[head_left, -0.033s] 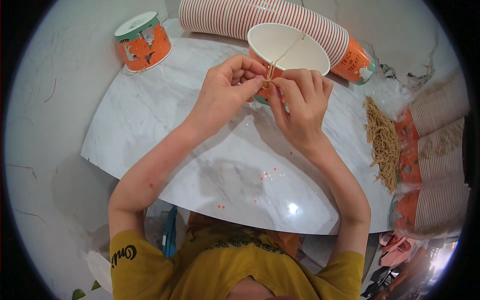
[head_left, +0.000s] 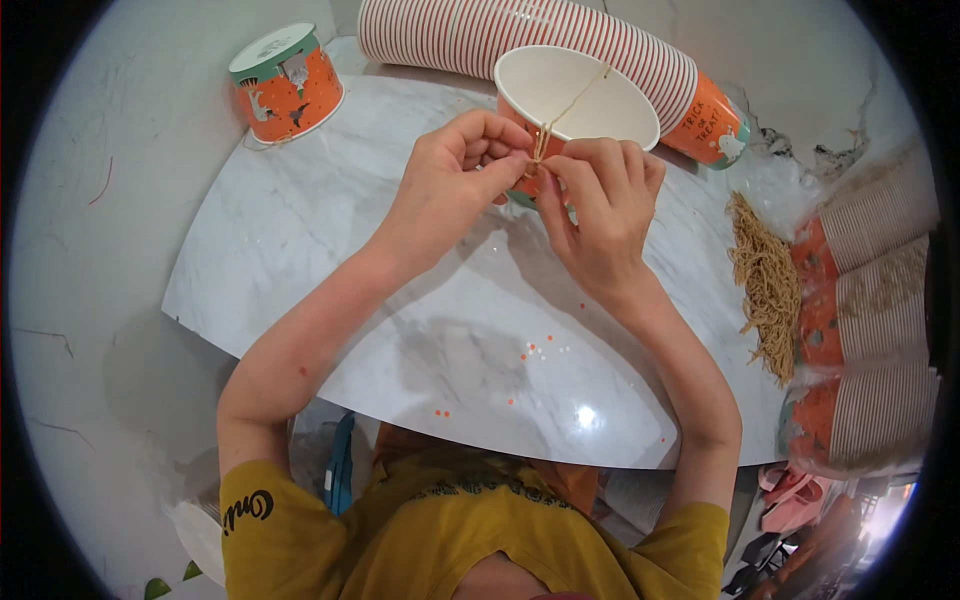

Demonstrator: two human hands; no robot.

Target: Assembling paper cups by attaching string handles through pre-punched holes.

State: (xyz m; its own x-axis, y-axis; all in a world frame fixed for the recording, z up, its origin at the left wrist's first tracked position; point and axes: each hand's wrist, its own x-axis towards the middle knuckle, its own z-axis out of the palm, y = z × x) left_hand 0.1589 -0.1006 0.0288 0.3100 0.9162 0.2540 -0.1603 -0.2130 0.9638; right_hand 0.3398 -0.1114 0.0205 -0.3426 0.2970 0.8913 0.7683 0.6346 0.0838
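An orange paper cup [head_left: 515,185] with a white inside stands upright near the far edge of the table. A tan string [head_left: 575,104] runs from a spot on its far rim across the mouth to the near rim. There my left hand [head_left: 465,165] pinches the string between thumb and fingers. Close against it, my right hand [head_left: 598,190] grips the same string with thumb and forefinger. The two sets of fingertips nearly meet at a small loop or knot, whose exact form is partly hidden by the fingers.
Behind the cup lies a long row of nested paper cups [head_left: 440,35]. An upside-down orange cup [head_left: 290,95] stands at the far left. Tan strings [head_left: 763,285] lie piled on the right, beside bagged cup stacks [head_left: 880,300]. Small orange and white dots [head_left: 535,348] are scattered on the marble-patterned table [head_left: 290,230].
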